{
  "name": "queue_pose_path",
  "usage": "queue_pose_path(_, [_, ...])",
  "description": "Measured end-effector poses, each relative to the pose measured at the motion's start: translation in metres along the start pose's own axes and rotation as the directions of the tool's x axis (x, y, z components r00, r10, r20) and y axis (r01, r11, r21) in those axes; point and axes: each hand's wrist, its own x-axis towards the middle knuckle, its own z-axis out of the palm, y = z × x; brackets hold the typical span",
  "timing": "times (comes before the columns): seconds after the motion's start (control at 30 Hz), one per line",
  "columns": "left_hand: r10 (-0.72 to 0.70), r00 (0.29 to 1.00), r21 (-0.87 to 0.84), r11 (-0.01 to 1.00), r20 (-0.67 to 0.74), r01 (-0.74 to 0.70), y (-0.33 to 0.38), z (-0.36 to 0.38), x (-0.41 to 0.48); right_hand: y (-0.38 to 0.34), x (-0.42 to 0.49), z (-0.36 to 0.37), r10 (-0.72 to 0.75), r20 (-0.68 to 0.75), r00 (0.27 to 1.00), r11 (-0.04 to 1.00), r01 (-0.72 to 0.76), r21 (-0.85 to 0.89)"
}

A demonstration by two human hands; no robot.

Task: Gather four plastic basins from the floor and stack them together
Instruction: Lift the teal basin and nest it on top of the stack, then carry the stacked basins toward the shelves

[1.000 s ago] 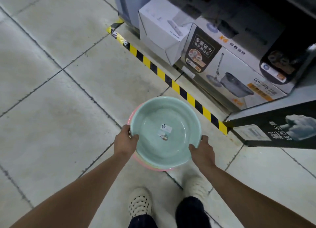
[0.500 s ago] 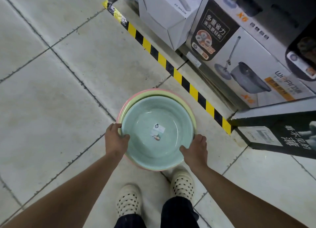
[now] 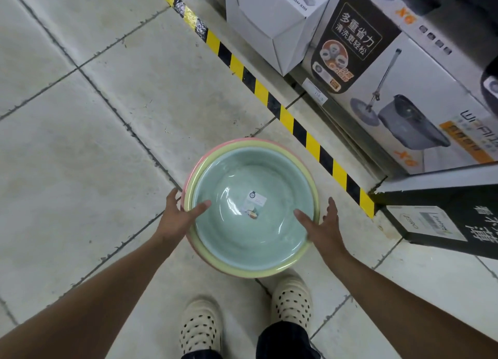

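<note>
**On a shop floor, nested basins sat between two loosened hands**

On the tiled floor (image 3: 107,143), just short of a strip of yellow-and-black tape (image 3: 285,116), a person stood over a nest of plastic basins. A green basin (image 3: 269,229) sat innermost, with a small label (image 3: 257,199) stuck to its bottom. It lay inside a yellow basin (image 3: 258,272), which in turn lay inside a pink basin (image 3: 242,139). Only those three colours showed, and a fourth basin, if one lay beneath, was hidden.

The nest lay straight ahead of the person, squarely between the two hands. Being round, it had no long axis to line up, and neither hand was nearer than the other. The left hand (image 3: 179,216) met the left rim, its thumb laid across into the green basin and its fingers straight along the outside. The right hand (image 3: 323,224) mirrored it at the right rim, thumb inside and fingers splayed wide, clasping nothing. Both hands looked slack rather than clenched.

Whether the nest rested on the tiles or hung just above them could not be told, as its near rim hid the toe of the right shoe (image 3: 292,299). The left shoe (image 3: 200,329) stood clear of it.

Beyond the tape stood a white carton (image 3: 269,30) and a boxed mop-and-bucket set (image 3: 404,89). No loose basin lay on the visible floor, so the stacking was probably at or near its end.
</note>
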Motion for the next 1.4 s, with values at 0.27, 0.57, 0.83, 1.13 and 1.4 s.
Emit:
queue_pose_path(0.27, [0.191, 0.970, -0.123, 0.977, 0.153, -0.173, -0.024, 0.004, 0.022, 0.018, 0.025, 0.005, -0.156, 0.195, 0.968, 0.963, 0.106, 0.246])
queue_pose_path(0.57, [0.281, 0.949, -0.192, 0.948, 0.142, -0.252, -0.030, -0.011, 0.012, 0.016, 0.007, 0.014, -0.293, 0.134, 0.947, 0.904, 0.229, 0.361])
queue_pose_path(0.83, [0.349, 0.936, -0.217, 0.918, 0.052, -0.331, 0.017, -0.047, -0.043, -0.047, -0.043, 0.008, -0.299, 0.144, 0.943, 0.909, 0.235, 0.345])
queue_pose_path(1.13, [0.349, 0.937, -0.310, 0.890, -0.005, -0.333, 0.169, -0.116, -0.194, -0.231, -0.182, -0.049, -0.341, 0.205, 0.918, 0.920, 0.280, 0.274])
queue_pose_path(1.4, [0.379, 0.919, -0.321, 0.861, -0.113, -0.394, 0.339, -0.203, -0.410, -0.410, -0.371, -0.107, -0.409, 0.254, 0.876, 0.895, 0.331, 0.300])
